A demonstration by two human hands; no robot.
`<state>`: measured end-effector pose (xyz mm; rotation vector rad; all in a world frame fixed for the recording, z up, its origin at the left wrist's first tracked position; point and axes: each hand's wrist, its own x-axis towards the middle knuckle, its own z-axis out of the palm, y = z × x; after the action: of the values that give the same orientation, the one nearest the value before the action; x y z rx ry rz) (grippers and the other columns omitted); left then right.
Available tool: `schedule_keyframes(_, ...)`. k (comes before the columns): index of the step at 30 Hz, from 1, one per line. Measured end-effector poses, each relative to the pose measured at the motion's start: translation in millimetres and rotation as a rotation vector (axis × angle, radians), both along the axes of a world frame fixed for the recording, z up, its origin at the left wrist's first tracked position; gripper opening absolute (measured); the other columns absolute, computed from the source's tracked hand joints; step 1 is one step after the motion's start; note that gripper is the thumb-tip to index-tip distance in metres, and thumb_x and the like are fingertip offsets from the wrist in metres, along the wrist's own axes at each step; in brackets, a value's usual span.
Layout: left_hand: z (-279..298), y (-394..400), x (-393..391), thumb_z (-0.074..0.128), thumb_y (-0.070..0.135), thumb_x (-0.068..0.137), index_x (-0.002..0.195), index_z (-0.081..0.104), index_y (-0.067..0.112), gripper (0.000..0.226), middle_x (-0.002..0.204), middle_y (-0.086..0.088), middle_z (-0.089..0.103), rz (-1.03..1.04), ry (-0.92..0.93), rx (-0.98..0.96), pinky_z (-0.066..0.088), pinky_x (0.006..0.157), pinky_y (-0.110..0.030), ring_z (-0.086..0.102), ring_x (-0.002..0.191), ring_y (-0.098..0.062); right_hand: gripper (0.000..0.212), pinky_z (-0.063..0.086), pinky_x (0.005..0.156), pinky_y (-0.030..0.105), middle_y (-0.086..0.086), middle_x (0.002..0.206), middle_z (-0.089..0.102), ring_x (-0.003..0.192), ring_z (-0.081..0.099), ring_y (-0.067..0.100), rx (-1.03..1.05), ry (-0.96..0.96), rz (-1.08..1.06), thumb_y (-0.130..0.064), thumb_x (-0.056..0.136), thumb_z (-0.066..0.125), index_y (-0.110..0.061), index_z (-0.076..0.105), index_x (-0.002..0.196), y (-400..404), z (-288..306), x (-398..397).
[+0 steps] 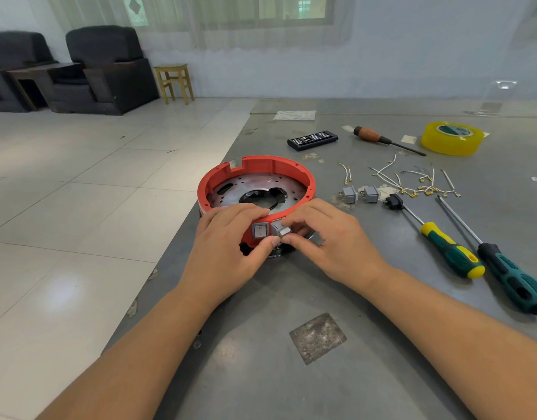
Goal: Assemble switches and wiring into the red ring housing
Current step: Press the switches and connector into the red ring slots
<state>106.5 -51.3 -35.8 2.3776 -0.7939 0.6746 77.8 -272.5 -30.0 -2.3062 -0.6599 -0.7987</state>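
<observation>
Right now both hands work at the near wall of the red ring housing (pixel 256 183), which sits at the left edge of the grey table (pixel 291 374). One switch (pixel 260 230) is already seated flush in that wall. Just beside it, a second switch (pixel 280 228) sits tilted, half into its opening, pinched by the fingers of the right hand (pixel 331 237). The left hand (pixel 228 244) curls over the rim, thumb under that switch, steadying the ring. The switch looks small, light and rigid; gripping its flat sides and pressing squarely should snap it home, though the ring may slide. Farther right lie two spare switches (pixel 359 194), a scatter of thin, floppy wires (pixel 412 180) and two screwdrivers (pixel 473 250); beyond them a third screwdriver (pixel 382 139), a bit case (pixel 312 140) and yellow tape (pixel 452 137). Nothing blocks the hands.
</observation>
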Motion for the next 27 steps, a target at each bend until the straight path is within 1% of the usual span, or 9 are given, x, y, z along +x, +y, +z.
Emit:
schedule_keyframes(3,0.4,-0.1,0.3,0.062,0.056,0.092,0.129,0.070,0.024,0.049,0.130,0.009,0.068,0.001,-0.007,0.006,0.031,0.113,-0.029,0.059,0.124,-0.016,0.017,0.059,0.074,0.034,0.000,0.105,0.066,0.082,0.066,0.011,-0.021,-0.018,-0.013,-0.019,0.092,0.077,-0.012,0.074,0.107,-1.4,-1.4,0.1)
schedule_keyframes(8,0.0,-0.3,1.0,0.066,0.054,0.091,0.128,0.071,0.024,0.047,0.128,0.009,0.069,0.013,-0.001,-0.009,0.030,0.112,-0.026,0.059,0.123,-0.015,0.016,0.058,0.071,0.034,-0.002,0.104,0.065,0.081,0.063,0.009,-0.051,-0.062,-0.035,-0.021,0.093,0.076,-0.013,0.073,0.105,-1.2,-2.8,1.7)
schedule_keyframes(12,0.9,-1.0,0.6,0.064,0.055,0.092,0.124,0.071,0.025,0.045,0.126,0.010,0.069,-0.003,-0.003,-0.027,0.022,0.112,-0.016,0.058,0.121,-0.013,0.016,0.058,0.072,0.034,-0.002,0.104,0.065,0.082,0.062,0.008,-0.058,-0.052,-0.047,-0.022,0.092,0.076,-0.013,0.073,0.106,-0.5,-2.3,1.7)
schedule_keyframes(17,0.7,-2.3,1.3,0.070,0.055,0.092,0.122,0.071,0.024,0.043,0.124,0.011,0.070,-0.002,0.007,-0.032,0.030,0.111,-0.025,0.060,0.120,-0.015,0.020,0.057,0.073,0.037,-0.001,0.104,0.065,0.083,0.062,0.011,-0.071,-0.015,-0.080,-0.023,0.092,0.075,-0.013,0.072,0.108,1.8,-1.9,3.2)
schedule_keyframes(20,1.3,-1.9,2.8,0.078,0.047,0.090,0.122,0.073,0.023,0.040,0.122,0.009,0.071,0.001,0.017,-0.038,0.034,0.110,-0.031,0.061,0.119,-0.017,0.028,0.055,0.082,0.037,0.001,0.110,0.063,0.095,0.063,0.015,-0.103,-0.039,-0.115,-0.030,0.091,0.074,-0.013,0.070,0.113,1.1,-1.0,5.9)
schedule_keyframes(22,1.5,-1.9,3.3,0.079,0.047,0.087,0.122,0.073,0.024,0.042,0.122,0.010,0.072,-0.001,0.027,-0.031,0.034,0.109,-0.032,0.061,0.118,-0.015,0.038,0.050,0.093,0.038,0.000,0.120,0.063,0.111,0.061,0.019,-0.143,-0.084,-0.174,-0.039,0.088,0.074,-0.015,0.070,0.117,-2.4,-0.6,8.8)
schedule_keyframes(24,1.4,-2.1,4.4,0.081,0.047,0.085,0.121,0.073,0.024,0.044,0.121,0.010,0.072,-0.006,0.025,-0.031,0.034,0.108,-0.032,0.060,0.117,-0.013,0.046,0.043,0.106,0.038,-0.003,0.131,0.064,0.128,0.056,0.021,-0.192,-0.110,-0.217,-0.048,0.087,0.074,-0.018,0.070,0.123,-6.3,-0.1,12.0)
schedule_keyframes(25,1.1,-2.1,4.9,0.083,0.047,0.083,0.120,0.073,0.024,0.045,0.120,0.010,0.072,-0.006,0.020,-0.033,0.034,0.107,-0.032,0.059,0.116,-0.012,0.049,0.039,0.110,0.038,-0.004,0.133,0.065,0.133,0.053,0.020,-0.213,-0.109,-0.218,-0.052,0.088,0.071,-0.019,0.070,0.124,-7.5,-0.3,13.5)
schedule_keyframes(27,0.3,-1.8,5.8,0.086,0.046,0.081,0.119,0.073,0.024,0.046,0.119,0.009,0.072,-0.004,0.010,-0.028,0.034,0.106,-0.033,0.059,0.115,-0.013,0.051,0.037,0.114,0.041,-0.005,0.130,0.067,0.132,0.055,0.018,-0.230,-0.080,-0.202,-0.058,0.090,0.064,-0.020,0.071,0.124,-9.0,-1.0,15.9)
